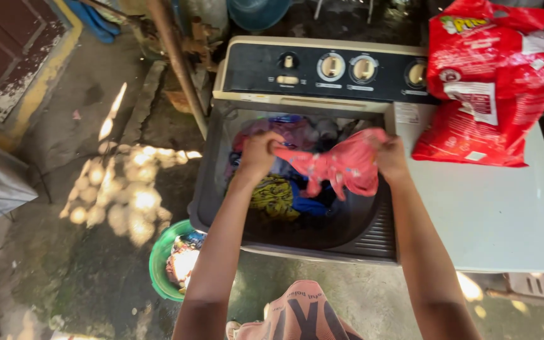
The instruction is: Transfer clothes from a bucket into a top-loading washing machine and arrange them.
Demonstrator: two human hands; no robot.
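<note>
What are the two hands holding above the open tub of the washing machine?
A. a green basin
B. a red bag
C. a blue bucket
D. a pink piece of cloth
D: the left hand and the right hand each pinch one end of the pink piece of cloth, stretched between them over the tub.

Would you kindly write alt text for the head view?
Both hands, left hand and right hand, stretch a pink garment over an open washing machine tub full of clothes. A red bag lies on the closed lid; a green basin stands beside.

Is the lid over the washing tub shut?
No, the tub is open, with clothes inside, and both hands hold a pink garment over it.
</note>
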